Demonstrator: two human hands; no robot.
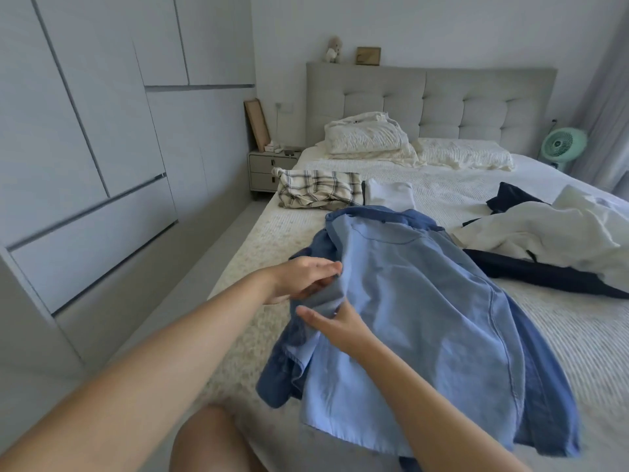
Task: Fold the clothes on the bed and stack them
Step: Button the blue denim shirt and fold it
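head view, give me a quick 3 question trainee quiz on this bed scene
1. True or false: the blue shirt is already folded and stacked.
2. Which garment lies folded nearest the nightstand? A) plaid garment B) white garment C) dark navy garment
3. Fill in: both the left hand and the right hand grip the shirt's ____ edge.

Key:
1. False, it lies spread out and rumpled.
2. A
3. Left
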